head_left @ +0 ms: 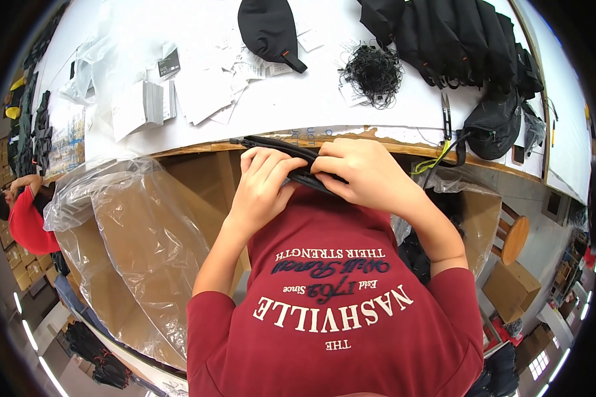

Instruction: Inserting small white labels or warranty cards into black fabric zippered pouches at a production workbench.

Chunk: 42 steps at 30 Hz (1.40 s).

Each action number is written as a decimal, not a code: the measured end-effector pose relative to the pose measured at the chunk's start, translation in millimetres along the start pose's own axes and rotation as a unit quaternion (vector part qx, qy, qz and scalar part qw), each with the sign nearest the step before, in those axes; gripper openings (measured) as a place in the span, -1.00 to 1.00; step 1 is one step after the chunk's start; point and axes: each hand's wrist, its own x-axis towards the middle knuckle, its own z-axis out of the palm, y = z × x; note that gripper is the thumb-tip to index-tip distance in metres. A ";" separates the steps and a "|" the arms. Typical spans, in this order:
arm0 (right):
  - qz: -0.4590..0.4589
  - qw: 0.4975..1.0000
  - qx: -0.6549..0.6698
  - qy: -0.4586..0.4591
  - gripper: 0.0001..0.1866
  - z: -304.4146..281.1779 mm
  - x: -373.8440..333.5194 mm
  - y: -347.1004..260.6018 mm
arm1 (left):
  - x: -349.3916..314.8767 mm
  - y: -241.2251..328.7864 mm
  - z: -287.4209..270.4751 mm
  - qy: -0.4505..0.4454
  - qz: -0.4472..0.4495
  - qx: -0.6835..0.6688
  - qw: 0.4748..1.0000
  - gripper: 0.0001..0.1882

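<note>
At the near edge of the white table I hold a narrow, folded black fabric item [277, 143] in front of my chest. My left hand [266, 180] pinches its near side, thumb and fingers pressed together. My right hand [361, 171] is closed on its other end, fingers curled over the cloth. The hands almost meet, and much of the item lies hidden beneath them. Farther back on the table rests a black fabric pouch [267, 30] with a small orange tab and a short strap, on top of loose white paper slips [212, 92].
Right of the slips sits a tangle of thin black cords [374, 74]. Beyond are a row of black fabric pieces [453, 40], thread snips [446, 116] and a black mesh bag [493, 126]. A plastic-lined carton [132, 231] stands left below the table; a person in red [30, 221] is far left.
</note>
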 end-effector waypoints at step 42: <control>0.140 0.964 0.081 0.213 -0.94 -26.0 -9.2 -22.0 | 3.1 19.3 -14.3 -0.103 -0.027 -0.025 0.994 -0.80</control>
